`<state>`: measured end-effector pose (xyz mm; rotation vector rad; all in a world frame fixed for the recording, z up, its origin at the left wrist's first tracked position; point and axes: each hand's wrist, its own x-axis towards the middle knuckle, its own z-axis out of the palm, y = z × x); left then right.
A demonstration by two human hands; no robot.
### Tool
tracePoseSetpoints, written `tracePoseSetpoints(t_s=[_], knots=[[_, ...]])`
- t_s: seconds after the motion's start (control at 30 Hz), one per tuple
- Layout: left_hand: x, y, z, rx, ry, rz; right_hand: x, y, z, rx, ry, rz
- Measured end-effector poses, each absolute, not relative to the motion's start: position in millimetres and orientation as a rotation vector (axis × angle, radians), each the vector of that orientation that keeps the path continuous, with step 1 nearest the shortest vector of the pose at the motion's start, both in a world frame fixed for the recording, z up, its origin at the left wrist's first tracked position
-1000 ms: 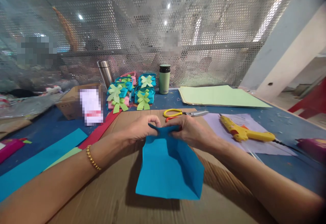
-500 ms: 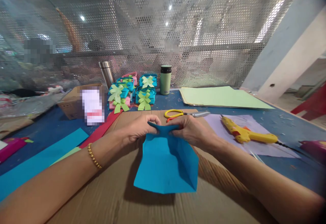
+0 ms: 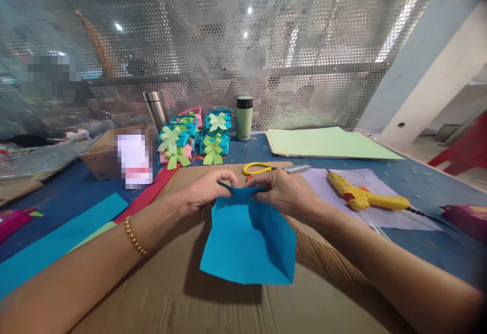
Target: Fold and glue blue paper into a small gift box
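Observation:
A creased sheet of blue paper is held up over the cardboard, its near end spread wide and its right side folded upward. My left hand pinches the far edge at the left. At the right of that same edge, my right hand is closed on the paper, thumb and fingers on either side. The far edge bends between the two hands. Just beyond the fingers lie yellow-handled scissors, partly hidden by my right hand.
A yellow glue gun rests on purple paper at right. Behind stand small blue and pink paper baskets with green bows, a green tumbler and a steel flask. Green sheets, a carton and blue strips lie around.
The view has shifted slightly, so the background sits a little further left. Both hands keep their hold on the blue paper, and its far edge looks slightly flatter.

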<state>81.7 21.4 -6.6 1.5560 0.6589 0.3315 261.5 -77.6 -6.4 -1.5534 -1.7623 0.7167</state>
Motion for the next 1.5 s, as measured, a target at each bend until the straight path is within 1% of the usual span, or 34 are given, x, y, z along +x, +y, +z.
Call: tracePoseSetpoints(t_s=[0.4, 0.67, 0.87, 1.07, 1.27, 1.5], knots=[[82.8, 20.6, -8.7, 1.547, 0.718, 0.33, 261.7, -75.6, -9.6, -1.596, -1.791, 0.658], [82.5, 19.7, -8.4, 1.513, 0.712, 0.255, 262.7, -75.3, -10.3, -1.594, -1.791, 0.624], [77.8, 23.8, 0.1, 1.545, 0.652, 0.131, 262.8, -75.9, -8.5, -1.614, -1.804, 0.605], [70.7, 27.6, 10.5, 1.66, 0.441, 0.021, 263.8, -74.8, -9.4, -1.634, -1.805, 0.621], [77.3, 24.4, -2.7, 1.7, 0.578, 0.158, 260.8, -76.5, -9.5, -1.631, -1.807, 0.628], [78.4, 25.8, -2.8, 1.653, 0.618, 0.217, 249.6, -84.0, -1.8, -1.653, -1.908, 0.498]])
